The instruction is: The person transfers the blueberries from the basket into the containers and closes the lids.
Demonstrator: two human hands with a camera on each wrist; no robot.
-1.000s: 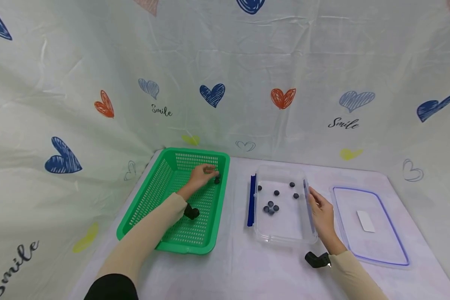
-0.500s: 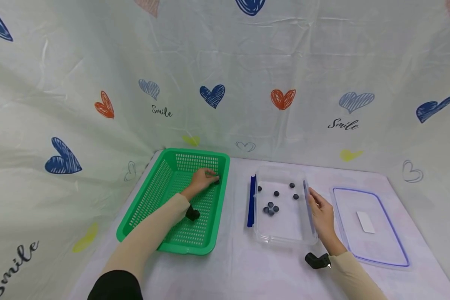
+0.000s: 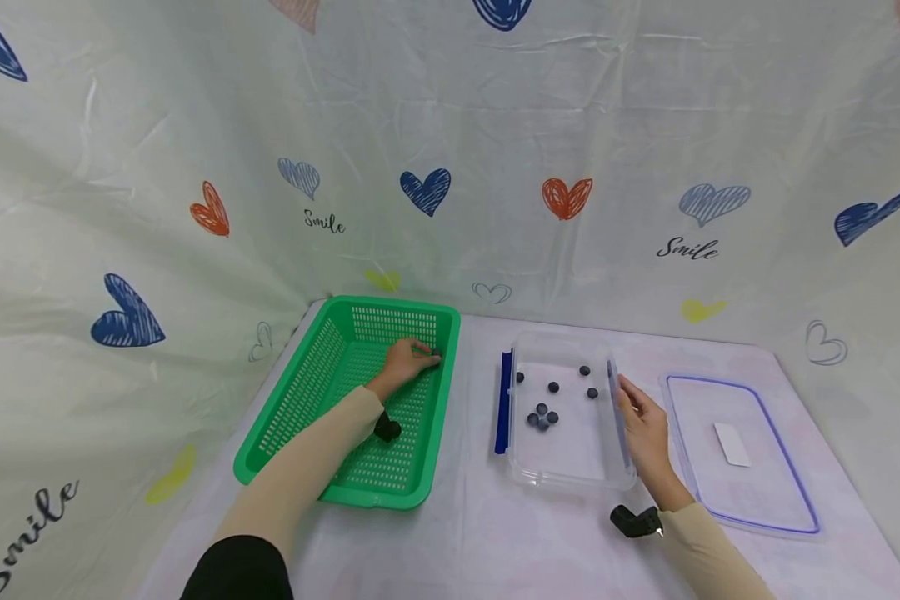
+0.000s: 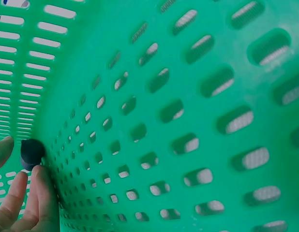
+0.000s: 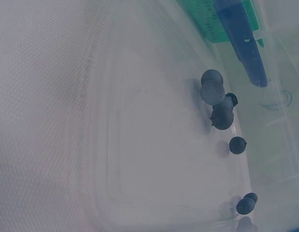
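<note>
My left hand point(image 3: 407, 363) reaches into the green basket point(image 3: 270, 408), at its right wall. In the left wrist view a blueberry point(image 4: 32, 153) sits by the wall, fingertips point(image 4: 42, 176) right at its lower side. The thumb point(image 4: 1, 151) stands a little apart on its other side. My right hand point(image 3: 645, 429) holds the right side of a clear plastic container point(image 3: 570, 462) by its latch flap. Several blueberries point(image 3: 553, 387) lie inside, some clustered in the middle. The right wrist view shows berries point(image 5: 222, 117) through the clear plastic; the hand itself is out of that view.
A clear lid point(image 3: 765, 475) with a blue seal and a white label point(image 3: 732, 442) lies right of the container. A blue latch flap point(image 3: 503, 400) sticks out on the container's left. A heart-printed sheet point(image 3: 495, 125) hangs behind the table.
My left hand has moved slightly right and down toward the basket's right wall, now covering the dark berries seen there before. The right hand and container have stayed in place.
</note>
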